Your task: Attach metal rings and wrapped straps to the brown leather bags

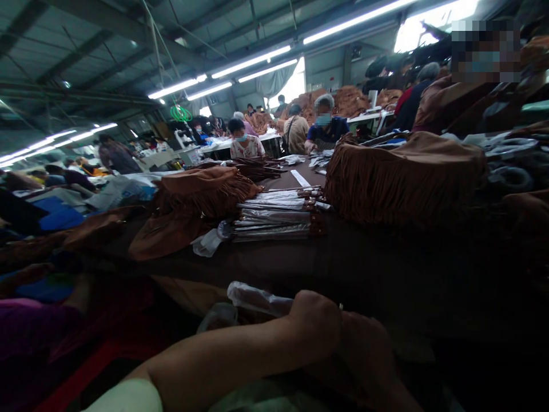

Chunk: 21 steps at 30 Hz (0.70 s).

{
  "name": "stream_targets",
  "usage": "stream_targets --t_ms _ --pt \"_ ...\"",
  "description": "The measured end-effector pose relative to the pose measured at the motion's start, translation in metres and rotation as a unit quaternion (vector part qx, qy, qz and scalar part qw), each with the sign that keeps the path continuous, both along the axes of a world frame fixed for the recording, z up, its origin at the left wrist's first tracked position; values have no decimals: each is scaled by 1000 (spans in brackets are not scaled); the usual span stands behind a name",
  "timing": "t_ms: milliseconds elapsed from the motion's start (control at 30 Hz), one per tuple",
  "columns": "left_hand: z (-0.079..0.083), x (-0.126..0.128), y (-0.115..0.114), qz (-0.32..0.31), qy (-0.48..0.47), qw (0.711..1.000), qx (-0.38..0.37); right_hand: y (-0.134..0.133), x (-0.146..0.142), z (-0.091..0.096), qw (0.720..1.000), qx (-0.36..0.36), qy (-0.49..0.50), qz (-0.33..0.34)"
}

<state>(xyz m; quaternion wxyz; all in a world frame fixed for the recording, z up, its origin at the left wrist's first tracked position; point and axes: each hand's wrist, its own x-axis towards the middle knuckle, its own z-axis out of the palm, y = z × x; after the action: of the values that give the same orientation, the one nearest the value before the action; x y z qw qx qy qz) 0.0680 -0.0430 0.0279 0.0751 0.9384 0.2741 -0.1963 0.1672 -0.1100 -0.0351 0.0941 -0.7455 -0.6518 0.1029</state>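
Observation:
At the table's near edge, my left hand (315, 317) is bent over with its fingers curled and partly hidden. A strip wrapped in whitish plastic (259, 298) runs out to the left from under it, seemingly in its grip. My right hand (364, 337) meets the left one, in deep shadow; its fingers are hidden. Beyond them on the dark table (274, 263) lies a stack of plastic-wrapped straps (274, 220) with brown ends. Loose clear plastic (208, 243) sits at the stack's left end.
Piles of fringed brown suede (403, 183) stand right of the stack, and more brown suede pieces (193, 197) lie left. A white paper strip (300, 178) is behind. Co-workers sit across the table (328, 126) and at right; a purple sleeve (34, 332) is close at left.

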Motion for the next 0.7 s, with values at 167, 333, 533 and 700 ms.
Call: stream_targets --t_ms 167,333,533,700 --pt "1 -8 17 -7 -87 992 -88 -1 11 -21 989 79 113 50" --pt "-18 -23 49 66 -261 792 -548 -8 17 -30 953 184 214 113" --pt "-26 -14 41 164 -195 881 -398 -3 13 -19 997 34 53 43" --pt "-7 -4 18 72 -50 995 -42 2 2 -15 1000 7 -4 -15"
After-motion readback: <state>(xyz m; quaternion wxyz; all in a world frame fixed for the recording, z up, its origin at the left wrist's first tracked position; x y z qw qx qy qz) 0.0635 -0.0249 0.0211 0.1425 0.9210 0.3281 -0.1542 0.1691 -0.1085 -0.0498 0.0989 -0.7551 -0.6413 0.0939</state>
